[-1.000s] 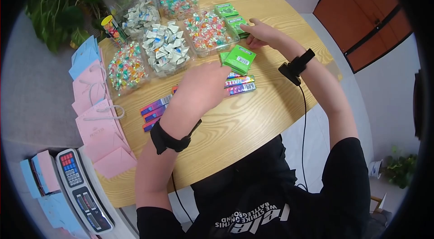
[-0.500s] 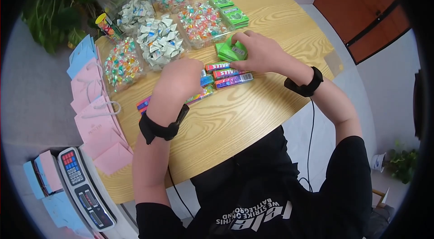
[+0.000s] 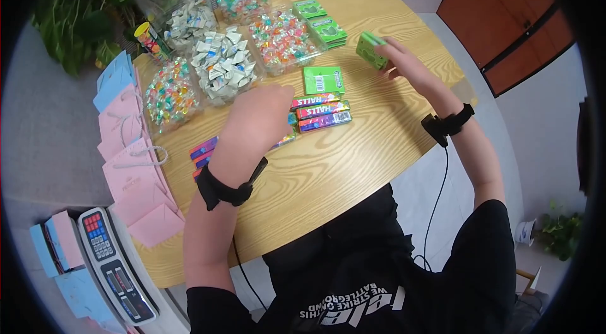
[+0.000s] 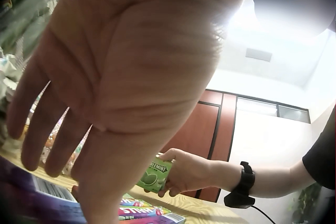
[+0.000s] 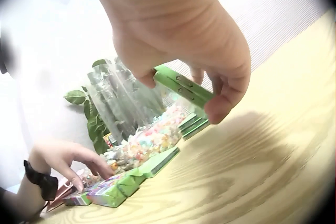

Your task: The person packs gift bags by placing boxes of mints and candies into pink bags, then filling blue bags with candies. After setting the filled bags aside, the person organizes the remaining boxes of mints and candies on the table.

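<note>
Two green packs (image 3: 368, 51) are pinched on edge between the thumb and fingers of my right hand (image 3: 409, 69), raised over the table's right part; their narrow sides face the right wrist view. My left hand (image 3: 257, 120) is over the rows of stick candy, fingers extended and slightly spread in the left wrist view, partly hiding the sticks. To its right, colourful HALLS sticks (image 3: 322, 110) lie side by side. Just behind them a green pack (image 3: 323, 81) lies flat. Purple sticks (image 3: 203, 148) show left of the left forearm.
Clear boxes of wrapped candy (image 3: 284, 40) stand at the back left, beside stacked green packs (image 3: 328, 29). A colourful tube (image 3: 151, 40), pink paper bags (image 3: 136, 170) and a scale (image 3: 117, 268) are at the left. A cable hangs from each wrist strap.
My right hand went from the back green stack to the packs behind the HALLS sticks, then moved right with green packs in its grip. My left hand shifted left, uncovering more HALLS sticks.
</note>
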`<act>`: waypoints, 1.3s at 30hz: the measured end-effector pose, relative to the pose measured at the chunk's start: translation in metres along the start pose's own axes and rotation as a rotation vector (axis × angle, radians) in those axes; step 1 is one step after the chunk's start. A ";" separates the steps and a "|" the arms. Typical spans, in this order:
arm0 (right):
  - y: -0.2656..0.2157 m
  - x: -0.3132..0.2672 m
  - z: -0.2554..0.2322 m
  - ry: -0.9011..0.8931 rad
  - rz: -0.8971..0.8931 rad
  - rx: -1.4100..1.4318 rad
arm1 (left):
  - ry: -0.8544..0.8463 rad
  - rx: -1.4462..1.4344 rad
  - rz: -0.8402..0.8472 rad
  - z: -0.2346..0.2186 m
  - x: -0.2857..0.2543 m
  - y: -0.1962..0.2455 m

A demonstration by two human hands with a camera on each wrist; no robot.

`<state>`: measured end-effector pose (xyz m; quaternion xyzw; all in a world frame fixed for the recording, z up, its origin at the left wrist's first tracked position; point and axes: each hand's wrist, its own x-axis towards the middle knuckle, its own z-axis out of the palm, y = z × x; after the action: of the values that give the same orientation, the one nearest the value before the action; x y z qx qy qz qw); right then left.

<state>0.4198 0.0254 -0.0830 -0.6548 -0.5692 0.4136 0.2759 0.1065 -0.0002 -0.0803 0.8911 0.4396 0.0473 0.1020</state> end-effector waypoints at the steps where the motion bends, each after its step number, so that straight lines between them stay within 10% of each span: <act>1: 0.008 0.007 -0.007 0.004 0.001 0.001 | 0.034 -0.018 -0.006 0.001 0.002 0.001; 11: 0.027 0.029 -0.021 0.078 0.246 -0.265 | -0.146 -0.151 0.042 0.002 0.009 0.020; 22: 0.050 0.041 -0.027 0.335 -0.132 -0.785 | -0.216 -0.052 0.132 0.001 0.009 0.022; 28: 0.001 0.035 0.001 0.159 0.010 -1.014 | -0.248 -0.087 0.094 0.001 0.010 0.021; 39: -0.001 0.045 0.047 0.167 -0.368 -0.778 | -0.192 -0.084 0.115 0.003 0.009 0.021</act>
<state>0.3797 0.0647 -0.1162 -0.6288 -0.7657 0.0580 0.1226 0.1289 -0.0063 -0.0782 0.9102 0.3737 -0.0142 0.1782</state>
